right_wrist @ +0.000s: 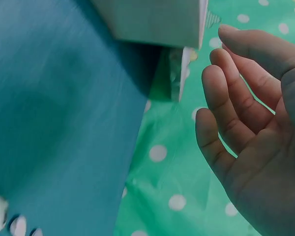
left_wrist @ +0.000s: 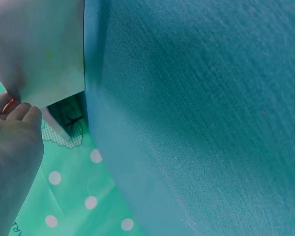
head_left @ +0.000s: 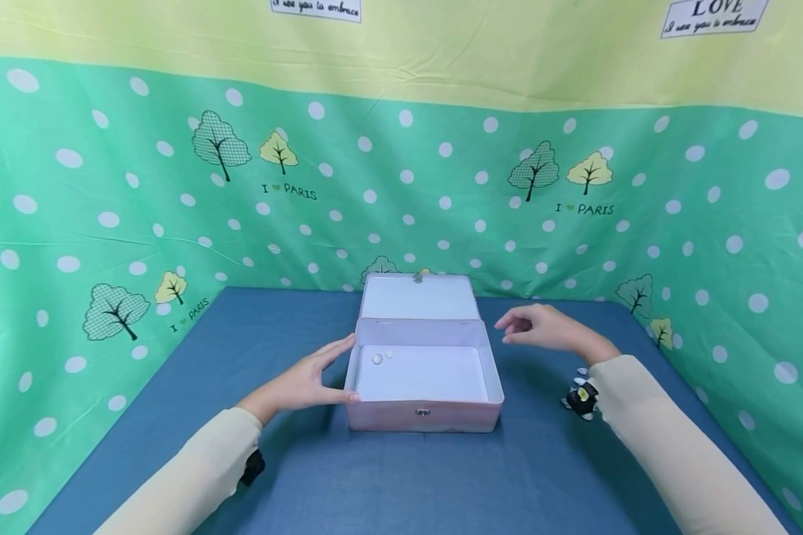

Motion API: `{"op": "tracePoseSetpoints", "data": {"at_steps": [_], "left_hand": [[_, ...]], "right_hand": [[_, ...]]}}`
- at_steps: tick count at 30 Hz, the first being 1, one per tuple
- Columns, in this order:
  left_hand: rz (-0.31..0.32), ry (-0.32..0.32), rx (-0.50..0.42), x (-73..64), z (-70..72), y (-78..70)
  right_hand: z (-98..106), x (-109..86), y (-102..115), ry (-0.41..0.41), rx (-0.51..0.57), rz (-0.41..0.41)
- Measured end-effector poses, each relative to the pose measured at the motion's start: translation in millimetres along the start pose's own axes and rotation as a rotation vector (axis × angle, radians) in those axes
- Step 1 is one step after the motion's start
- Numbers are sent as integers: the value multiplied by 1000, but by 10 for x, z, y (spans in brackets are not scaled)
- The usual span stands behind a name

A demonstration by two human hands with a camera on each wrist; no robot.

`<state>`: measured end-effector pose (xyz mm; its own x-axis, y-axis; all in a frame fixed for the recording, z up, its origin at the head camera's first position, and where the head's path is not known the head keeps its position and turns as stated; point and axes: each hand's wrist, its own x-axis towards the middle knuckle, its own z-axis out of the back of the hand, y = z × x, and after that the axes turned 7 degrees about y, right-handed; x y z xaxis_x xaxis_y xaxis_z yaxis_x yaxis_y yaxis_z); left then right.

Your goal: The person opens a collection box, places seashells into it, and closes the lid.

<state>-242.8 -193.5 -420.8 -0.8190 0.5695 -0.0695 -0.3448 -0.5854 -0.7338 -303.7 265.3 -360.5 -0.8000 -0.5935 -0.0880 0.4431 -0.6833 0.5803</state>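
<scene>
A pink metal box (head_left: 423,417) stands on the table, its hinged lid (head_left: 418,297) swung back and a small clasp on its front. Two small round white pieces (head_left: 378,359) lie inside, towards the back left of its white floor. My left hand (head_left: 305,380) rests against the box's left side, thumb at the front rim and fingers along the left wall. In the left wrist view its fingertips (left_wrist: 32,115) are right at the box's edge. My right hand (head_left: 542,327) hovers beside the back right of the box, fingers loosely bent around nothing.
Several small white rounded pieces (right_wrist: 18,226) lie on the blue tabletop (head_left: 401,483) near my right wrist, partly hidden by the black wrist camera (head_left: 581,401). A green dotted curtain (head_left: 442,178) hangs behind the table and along its sides.
</scene>
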Motion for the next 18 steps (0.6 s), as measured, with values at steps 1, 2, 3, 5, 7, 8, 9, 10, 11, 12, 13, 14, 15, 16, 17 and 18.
{"op": "tracePoseSetpoints", "data": {"at_steps": [1,2,3,5,7,8,9,10,11,12,13,14,15,16,17,18], "left_hand": [[1,1,-1,-1,0,2],[0,1,-1,-2,1,5],[-2,2,0,-3,1,7],[-2,0,-4,0,-1,10],[-3,-2,-3,4,-1,13],[-5,-3,-3,6,0,13],[-4,-3,-3,8,-1,13],[0,-3,-4,10,0,12],[4,-1,-5,13,1,13],[4,2,-3,13,2,13],[6,4,-1,11,2,14],[9,6,-1,10,2,15],[15,8,-3,9,3,14],[21,10,-6,7,5,13],[24,11,-8,4,5,10],[23,11,-10,0,5,7]], "right_hand": [[3,-33,-36,-5,0,-11],[5,-64,-78,-6,0,-16],[6,-97,-114,-7,1,-28],[10,-160,-200,-8,6,-46],[13,-226,-283,-8,9,-62],[15,-260,-321,-9,6,-68],[16,-294,-360,-13,8,-81],[16,-327,-401,-17,12,-93],[15,-362,-436,-20,18,-103],[15,-398,-473,-23,25,-114],[15,-432,-510,-25,30,-122],[14,-465,-553,-26,37,-128],[12,-499,-597,-26,46,-135],[9,-532,-641,-26,55,-144],[6,-566,-681,-24,64,-152],[2,-598,-725,-24,73,-164]]}}
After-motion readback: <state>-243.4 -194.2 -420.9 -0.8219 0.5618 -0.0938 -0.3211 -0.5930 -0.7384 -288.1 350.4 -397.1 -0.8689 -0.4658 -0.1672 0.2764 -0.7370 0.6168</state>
